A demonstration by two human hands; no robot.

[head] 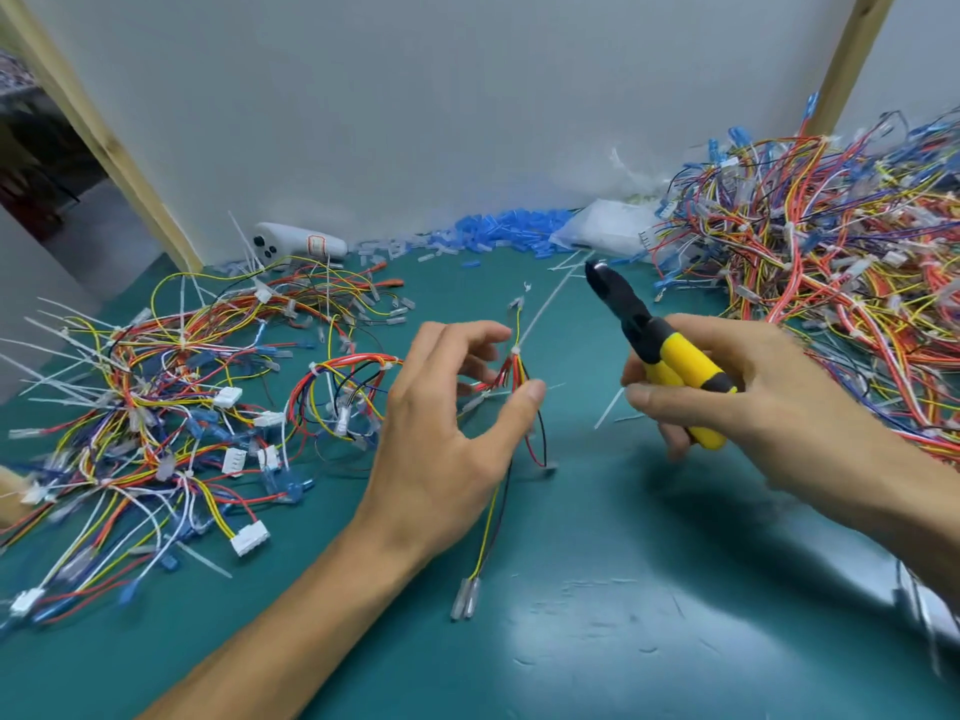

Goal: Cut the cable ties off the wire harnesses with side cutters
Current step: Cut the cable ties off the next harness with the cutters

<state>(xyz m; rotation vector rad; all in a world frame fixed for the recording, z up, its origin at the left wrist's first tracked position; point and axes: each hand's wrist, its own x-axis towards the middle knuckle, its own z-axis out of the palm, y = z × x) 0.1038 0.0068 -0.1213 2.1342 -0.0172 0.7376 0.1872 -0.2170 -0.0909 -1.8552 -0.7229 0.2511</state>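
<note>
From my remote seat I see the left hand point(447, 433) hovering over the green mat point(571, 615) with its fingers spread wide and gently curved, cupped around a small wire harness point(519, 368) near the middle of the table. The thumb tip lies right at the red and yellow wires, though I cannot tell whether it actually presses on them, and I see no finger pinching them. A white cable tie point(516, 350) is cinched round the top of that bundle, its long tail slanting up and to the right. Below the hand the harness trails toward me and ends in two clear sleeved terminals. The right hand point(769, 387) is wrapped firmly round the yellow handles of the side cutters point(675, 361). The black head points up and to the left, apart from the tie (whether the blades are parted is too blurred for me to read). A few loose tie scraps point(608, 407) lie on the mat between the hands. To the left lies a loose tangle of harnesses point(156, 397) with white plugs and ties sticking out, and to the right a much bigger heap point(831, 283) rises against the grey wall. Along that wall lies a drift of blue sleeves point(498, 231), with a white handheld device point(298, 246) beside it and a clear plastic bag point(608, 231).
</note>
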